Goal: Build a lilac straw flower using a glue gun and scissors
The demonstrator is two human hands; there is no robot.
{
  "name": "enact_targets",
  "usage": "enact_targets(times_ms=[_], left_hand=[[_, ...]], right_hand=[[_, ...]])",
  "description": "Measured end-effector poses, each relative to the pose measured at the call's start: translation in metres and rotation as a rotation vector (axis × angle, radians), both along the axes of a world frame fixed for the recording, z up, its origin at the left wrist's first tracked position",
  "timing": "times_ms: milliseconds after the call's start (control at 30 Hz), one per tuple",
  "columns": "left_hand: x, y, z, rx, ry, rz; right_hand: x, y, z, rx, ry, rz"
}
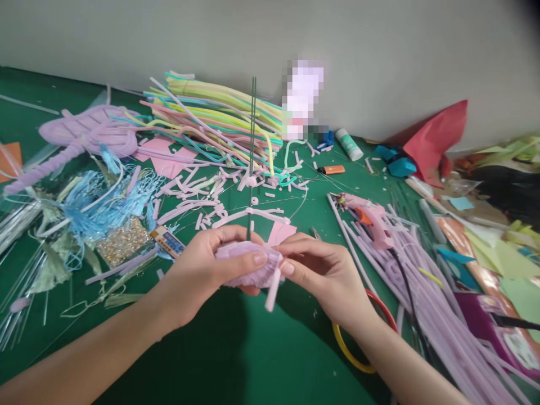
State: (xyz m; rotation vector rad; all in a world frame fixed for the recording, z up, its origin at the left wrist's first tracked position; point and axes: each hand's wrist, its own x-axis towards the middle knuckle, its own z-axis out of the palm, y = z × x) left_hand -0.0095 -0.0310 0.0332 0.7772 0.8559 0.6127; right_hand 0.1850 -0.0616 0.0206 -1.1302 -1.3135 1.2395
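My left hand (228,261) is wrapped round a lilac fuzzy craft piece (251,277), thumb across its front. The piece is rounded and ridged, seemingly of bent pipe cleaners. Thin dark green wire stems (252,129) rise behind it. From its right side a short lilac stub (273,289) hangs down. My right hand (320,270) pinches at the right edge, thumb against finger; what exactly lies between the fingertips is too small to make out. Just beyond the hands are a pink paper piece (282,232) and lilac offcuts (248,214).
A pink glue gun (371,216) lies on lilac pipe cleaners (422,292) at right, its cord trailing forward. Red-and-yellow scissor handles (352,357) sit under my right forearm. Coloured pipe cleaners (211,112), an orange lighter (331,169), blue tassels (105,197) and a lilac fuzzy shape (88,132) lie around.
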Motion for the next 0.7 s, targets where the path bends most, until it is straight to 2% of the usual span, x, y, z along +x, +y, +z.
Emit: enact_targets(times_ms=[267,467,700], left_hand=[[0.007,-0.006,0.003,0.081,0.065,0.025],[0.003,-0.004,-0.001,0.055,0.001,0.053],[0.002,-0.003,-0.004,0.073,0.007,0.038]], right_hand=[[-0.015,-0.009,0.001,0.025,-0.081,-0.197],[-0.004,-0.008,0.0,-0.122,0.121,-0.038],[-0.006,-0.006,-0.003,-0.205,0.227,-0.056]])
